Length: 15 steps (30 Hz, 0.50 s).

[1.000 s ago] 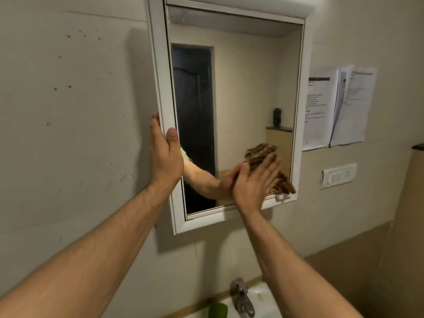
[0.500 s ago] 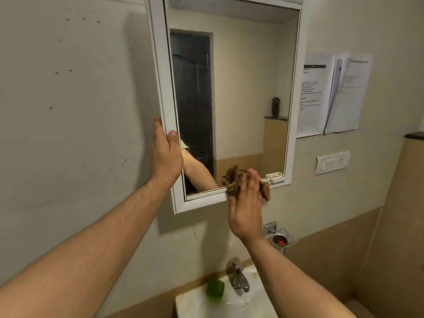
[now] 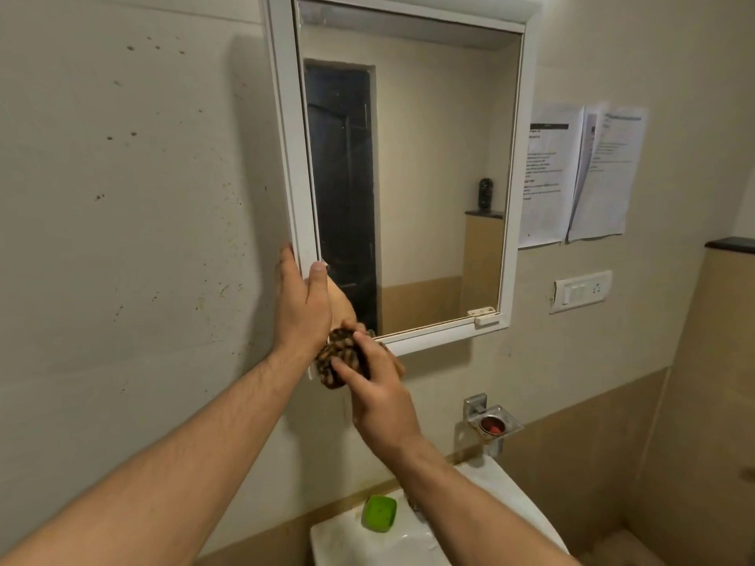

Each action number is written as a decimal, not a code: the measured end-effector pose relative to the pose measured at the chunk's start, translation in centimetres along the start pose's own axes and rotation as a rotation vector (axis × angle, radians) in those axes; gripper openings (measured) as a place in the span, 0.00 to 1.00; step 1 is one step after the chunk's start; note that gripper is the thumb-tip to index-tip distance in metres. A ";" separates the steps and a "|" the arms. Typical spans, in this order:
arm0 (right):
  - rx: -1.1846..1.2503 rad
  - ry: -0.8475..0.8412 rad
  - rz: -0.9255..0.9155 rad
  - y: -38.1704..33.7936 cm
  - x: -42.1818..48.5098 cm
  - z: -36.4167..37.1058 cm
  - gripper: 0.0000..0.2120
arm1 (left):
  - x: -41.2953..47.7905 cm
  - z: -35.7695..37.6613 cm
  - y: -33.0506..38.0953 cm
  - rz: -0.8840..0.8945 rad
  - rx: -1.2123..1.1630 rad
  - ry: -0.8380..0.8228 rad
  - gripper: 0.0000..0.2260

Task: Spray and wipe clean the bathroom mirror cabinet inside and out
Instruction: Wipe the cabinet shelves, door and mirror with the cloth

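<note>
- Fingers (image 3: 287,261) of left hand (image 3: 304,308) clasped on the left edge of the mirror cabinet (image 3: 286,116), thumb on the front of the white frame, other fingers along its outer side.
- Fingers (image 3: 348,371) of right hand (image 3: 380,398) curled around a bunched brown patterned cloth (image 3: 339,355), pressing it against the lower left corner of the frame, just below the left hand.
- Beige wall (image 3: 122,198) with small dark spots, left of the cabinet.
- Mirror (image 3: 429,177) inside the frame, showing a dark doorway and a pale wall.
- White sink (image 3: 408,543) low in view, under the right forearm.
- Two printed papers (image 3: 580,173) stuck on the wall, right of the cabinet.
- White switch plate (image 3: 580,290) below the papers.
- Metal soap holder (image 3: 504,424) on the wall above the sink, something red inside.
- Green container (image 3: 380,512) on the back of the sink.
- Small white latch (image 3: 486,318) at the lower right corner of the frame.
</note>
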State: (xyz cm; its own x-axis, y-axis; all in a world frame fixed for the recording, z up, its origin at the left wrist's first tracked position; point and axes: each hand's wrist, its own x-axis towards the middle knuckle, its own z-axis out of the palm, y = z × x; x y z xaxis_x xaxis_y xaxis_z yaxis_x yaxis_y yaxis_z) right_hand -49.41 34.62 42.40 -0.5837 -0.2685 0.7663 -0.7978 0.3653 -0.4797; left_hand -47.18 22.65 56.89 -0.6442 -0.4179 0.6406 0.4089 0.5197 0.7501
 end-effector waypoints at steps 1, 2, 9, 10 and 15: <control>0.064 0.026 0.036 0.3 1.0 -1.1 0.22 | -0.2 -0.3 -0.1 0.012 0.005 0.000 0.22; 0.039 0.055 0.024 0.8 2.1 -2.3 0.21 | -0.5 -0.6 -0.2 0.022 0.011 -0.002 0.20; -0.489 0.289 0.347 8.4 2.0 -10.5 0.18 | -0.8 -2.9 -1.1 -0.052 0.023 -0.030 0.22; -0.492 0.296 0.487 8.4 2.1 -10.7 0.17 | -0.9 -3.2 -1.2 -0.070 0.019 -0.022 0.24; -0.281 0.310 0.798 3.3 5.1 -7.4 0.15 | -2.2 -2.8 -0.9 -0.157 -0.048 0.017 0.23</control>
State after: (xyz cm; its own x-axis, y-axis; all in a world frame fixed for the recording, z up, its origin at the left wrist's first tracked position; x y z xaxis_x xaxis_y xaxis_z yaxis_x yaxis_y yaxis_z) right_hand -53.86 41.06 47.94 -0.8488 0.3957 0.3507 -0.0831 0.5553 -0.8275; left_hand -44.28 21.01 55.23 -0.6921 -0.5036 0.5172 0.3349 0.4106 0.8481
